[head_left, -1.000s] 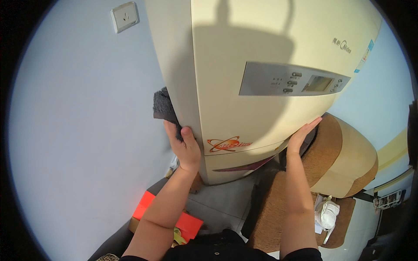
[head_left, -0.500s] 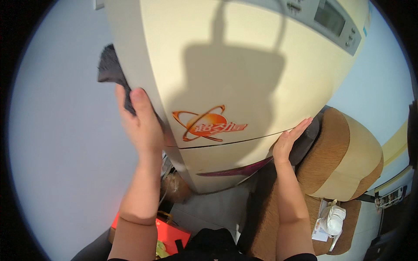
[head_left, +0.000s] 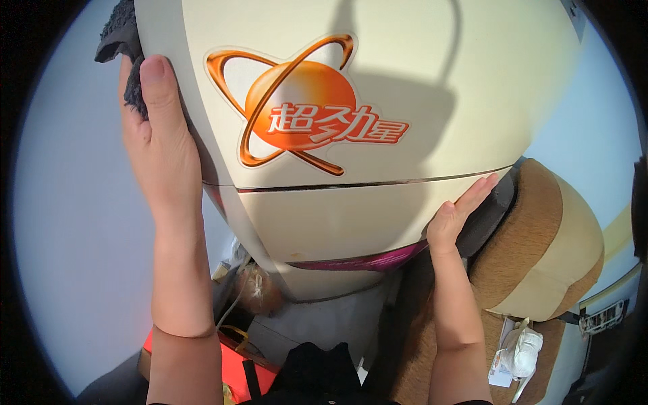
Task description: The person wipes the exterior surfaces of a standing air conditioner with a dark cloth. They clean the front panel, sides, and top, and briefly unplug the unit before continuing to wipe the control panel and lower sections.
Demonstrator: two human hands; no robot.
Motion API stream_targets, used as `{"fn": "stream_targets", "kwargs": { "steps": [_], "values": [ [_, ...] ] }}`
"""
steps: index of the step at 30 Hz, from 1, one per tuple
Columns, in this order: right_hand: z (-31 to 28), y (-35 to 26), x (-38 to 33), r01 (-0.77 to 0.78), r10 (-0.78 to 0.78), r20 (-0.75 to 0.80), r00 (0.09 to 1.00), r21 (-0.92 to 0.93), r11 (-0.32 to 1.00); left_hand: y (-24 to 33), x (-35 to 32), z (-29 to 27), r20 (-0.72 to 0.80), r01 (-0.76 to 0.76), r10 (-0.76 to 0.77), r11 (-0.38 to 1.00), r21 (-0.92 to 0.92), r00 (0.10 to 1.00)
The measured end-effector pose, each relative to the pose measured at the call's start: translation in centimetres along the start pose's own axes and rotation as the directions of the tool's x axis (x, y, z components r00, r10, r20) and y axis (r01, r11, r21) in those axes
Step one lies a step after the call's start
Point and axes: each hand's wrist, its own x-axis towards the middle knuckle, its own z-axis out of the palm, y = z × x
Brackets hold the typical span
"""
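A tall cream appliance (head_left: 499,128) that looks like a floor-standing air conditioner fills the upper middle. On its front is an orange planet-shaped sticker (head_left: 297,104), above a dark seam. My left hand (head_left: 165,145) grips a dark grey fluffy cloth (head_left: 121,37) at the appliance's left side; the thumb points up and part of the cloth is hidden behind the hand. Low on the opposite side, my right hand (head_left: 452,219) rests against the right edge near the seam, its fingers stretched out and holding nothing.
A brown and beige sofa (head_left: 523,236) stands close on the right, with a white bundle (head_left: 521,354) on its seat. At lower left are a red box (head_left: 246,368) and a brown bundle (head_left: 258,290) near the appliance's base. A pale wall (head_left: 74,202) runs along the left.
The sticker now looks larger and the display panel has left the view. My left hand and the cloth appear further up and left; my right hand stays by the right edge.
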Motion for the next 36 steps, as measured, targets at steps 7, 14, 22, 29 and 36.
{"fn": "stream_targets", "kwargs": {
  "steps": [7, 14, 22, 29, 36],
  "values": [
    [0.1, 0.3, -0.2, 0.028, -0.029, -0.063, 0.998, -0.02, 0.999, -1.0, 0.1, -0.4, 0.078, -0.114, 0.11, 0.992, 0.049, 0.991],
    [0.9, 0.0, -0.7, 0.051, -0.053, -0.087, 0.995, -0.02, 0.999, -5.2, -4.6, -2.7, 0.039, -0.034, 0.029, 0.993, 0.116, 0.999],
    [1.0, 2.9, -6.5, 0.069, -0.068, 0.009, 0.998, -0.195, 0.978, -12.6, -23.5, -6.1, 0.072, 0.292, -0.3, 0.951, 0.102, 0.951],
    [1.5, 3.4, -7.2, 0.159, -0.152, 0.094, 0.984, -0.066, 0.985, -12.9, -23.7, -7.3, 0.021, 0.212, -0.222, 0.952, 0.22, 0.975],
    [-3.7, 9.1, -19.3, 0.118, -0.101, 0.554, 0.826, 0.006, 0.993, -12.0, -23.4, -8.1, 0.145, 0.204, -0.234, 0.959, 0.196, 0.961]
  ]
}}
